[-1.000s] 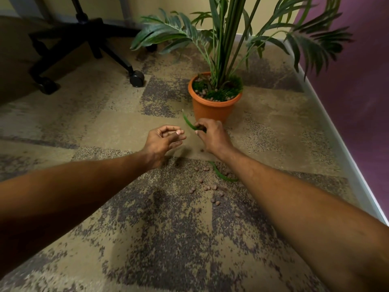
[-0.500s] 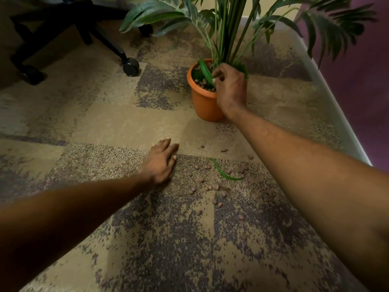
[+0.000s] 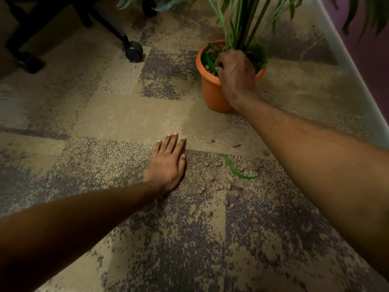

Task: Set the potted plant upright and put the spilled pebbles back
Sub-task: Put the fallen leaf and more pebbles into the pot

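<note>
The orange pot (image 3: 211, 91) stands upright on the carpet, with green stems (image 3: 237, 20) rising out of it. My right hand (image 3: 236, 74) reaches over the pot's near rim, fingers curled down onto the soil and pinching a green leaf strip (image 3: 207, 61) that lies inside the pot. My left hand (image 3: 168, 165) rests flat on the carpet, palm down and holding nothing. Several small brown pebbles (image 3: 220, 187) lie scattered on the carpet to its right. Among them lies a second green leaf strip (image 3: 235, 170).
An office chair's black base and caster (image 3: 134, 52) stand at the upper left. A white baseboard (image 3: 349, 68) and a purple wall run along the right side. A few stray pebbles (image 3: 236, 145) lie between the pot and the main scatter.
My right hand carried the green leaf strip from the carpet up into the pot and pushed down onto the soil. My left hand dropped flat onto the carpet. The view moved closer.
</note>
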The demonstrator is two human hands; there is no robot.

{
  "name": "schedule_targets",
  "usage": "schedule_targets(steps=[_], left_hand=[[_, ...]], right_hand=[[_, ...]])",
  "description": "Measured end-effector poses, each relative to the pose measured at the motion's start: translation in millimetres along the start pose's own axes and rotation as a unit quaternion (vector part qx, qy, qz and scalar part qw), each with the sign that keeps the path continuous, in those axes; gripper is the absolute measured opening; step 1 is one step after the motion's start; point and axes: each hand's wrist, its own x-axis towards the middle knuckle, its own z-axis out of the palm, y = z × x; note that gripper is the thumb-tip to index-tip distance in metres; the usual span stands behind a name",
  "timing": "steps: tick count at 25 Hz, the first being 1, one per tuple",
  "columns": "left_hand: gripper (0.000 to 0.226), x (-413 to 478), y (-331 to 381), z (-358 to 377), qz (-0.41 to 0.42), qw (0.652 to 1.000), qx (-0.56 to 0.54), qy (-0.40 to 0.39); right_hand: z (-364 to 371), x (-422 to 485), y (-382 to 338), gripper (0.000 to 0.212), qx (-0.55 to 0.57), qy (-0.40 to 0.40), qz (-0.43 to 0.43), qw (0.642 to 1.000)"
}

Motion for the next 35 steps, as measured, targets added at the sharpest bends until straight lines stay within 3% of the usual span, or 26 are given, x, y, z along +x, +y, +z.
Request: schedule_targets(steps=[8, 11, 13, 15, 18, 21, 29, 35], left_hand=[[0.063, 1.8, 0.7, 0.6, -0.006, 1.0, 0.006, -0.005], [0.063, 2.8, 0.2, 1.3, -0.007, 1.0, 0.005, -0.009], [0.063, 2.6, 0.5, 1.7, -0.004, 1.0, 0.006, -0.012], [0.064, 3.0, 0.3, 2.2, -0.001, 1.0, 0.01, -0.017], [0.065, 4.3, -0.5, 1.7, 0.0, 1.0, 0.009, -0.03], [0.064, 6.8, 0.1, -0.7, -0.003, 0.999, 0.007, -0.048], [0.067, 8.2, 10.1, -22.6, -0.002, 0.993, 0.027, -0.113], [0.067, 3.6, 13.4, -40.5, 0.027, 0.988, 0.067, -0.133]], right_hand=[[-8.8, -10.2, 3.7, 0.035, -0.047, 0.051, -0.095, 0.993], [-10.3, -35.8, 3.7, 0.027, -0.065, 0.071, -0.209, 0.973], [-3.9, -69.1, 7.8, 0.018, -0.048, 0.007, -0.335, 0.941], [4.0, -104.8, 17.1, 0.014, -0.021, -0.13, -0.377, 0.917], [11.6, -143.1, 33.5, 0.017, 0.005, -0.308, -0.271, 0.912], [14.4, -158.9, 45.4, 0.019, -0.012, -0.347, -0.2, 0.916], [-5.9, -149.0, 30.4, 0.02, 0.076, -0.309, -0.055, 0.947], [-60.0, -95.3, 7.6, 0.007, 0.229, -0.122, -0.129, 0.957]])
